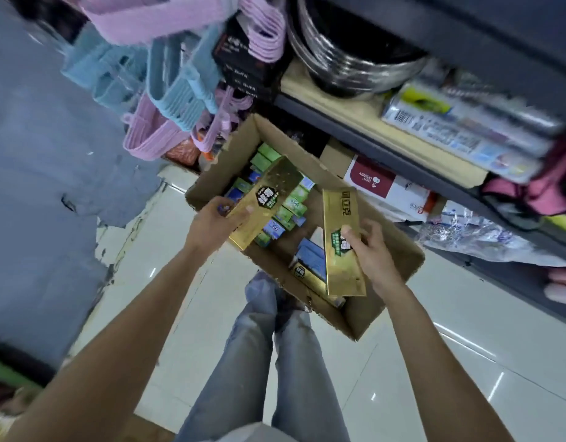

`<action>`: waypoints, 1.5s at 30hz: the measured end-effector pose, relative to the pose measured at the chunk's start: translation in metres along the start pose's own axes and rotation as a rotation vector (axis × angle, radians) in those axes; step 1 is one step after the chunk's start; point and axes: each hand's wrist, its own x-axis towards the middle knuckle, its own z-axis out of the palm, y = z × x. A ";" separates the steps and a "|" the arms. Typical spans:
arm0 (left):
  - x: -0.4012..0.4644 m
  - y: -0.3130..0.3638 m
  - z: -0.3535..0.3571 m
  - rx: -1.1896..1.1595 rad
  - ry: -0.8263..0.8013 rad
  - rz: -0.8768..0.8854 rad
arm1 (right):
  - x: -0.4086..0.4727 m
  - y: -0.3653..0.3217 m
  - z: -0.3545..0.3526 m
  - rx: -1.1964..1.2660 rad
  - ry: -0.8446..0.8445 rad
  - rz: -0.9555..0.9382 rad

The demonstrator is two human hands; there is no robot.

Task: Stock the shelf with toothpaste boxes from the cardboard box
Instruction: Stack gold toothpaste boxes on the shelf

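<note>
An open cardboard box (399,250) sits on the tiled floor in front of me, holding several green and blue toothpaste boxes (294,204) and one gold box (307,275) lying near its front wall. My left hand (213,223) grips a long gold toothpaste box (268,199) above the carton's left side. My right hand (369,247) grips a second gold toothpaste box (340,237) over the carton's middle, thumb on its face. The shelf (386,122) runs along the right, its beige board carrying packaged goods.
Pink and blue plastic hangers (166,78) hang at the upper left. Stacked steel bowls (345,59) and wrapped packs (460,132) lie on the shelf. A white and red carton (386,186) sits under it. My jeans-clad legs (275,362) stand just behind the box.
</note>
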 end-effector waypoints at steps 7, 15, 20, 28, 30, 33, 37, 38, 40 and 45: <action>-0.086 0.040 -0.088 -0.331 0.016 0.154 | -0.090 -0.098 -0.018 0.128 -0.136 -0.061; -0.105 0.096 -0.172 -0.247 0.226 0.458 | -0.140 -0.216 -0.024 -0.010 0.024 -0.429; -0.064 0.166 -0.207 0.016 0.354 0.782 | -0.131 -0.284 -0.020 -0.355 0.334 -0.751; 0.028 0.276 -0.236 0.260 0.220 0.999 | -0.090 -0.385 0.000 -0.759 0.661 -0.922; 0.039 0.282 -0.239 0.250 0.207 1.002 | -0.066 -0.417 0.007 -0.858 0.675 -0.965; 0.054 0.286 -0.241 0.189 0.179 0.976 | -0.022 -0.454 0.018 -1.067 0.695 -0.953; 0.067 0.288 -0.242 0.127 0.138 0.983 | 0.028 -0.480 0.029 -1.179 0.584 -0.884; 0.069 0.289 -0.243 0.134 0.135 0.986 | 0.038 -0.481 0.028 -1.214 0.552 -0.863; 0.074 0.290 -0.244 0.155 0.116 0.975 | 0.051 -0.482 0.026 -1.200 0.501 -0.833; 0.081 0.299 -0.250 0.246 0.113 0.973 | 0.051 -0.480 0.022 -1.081 0.371 -0.748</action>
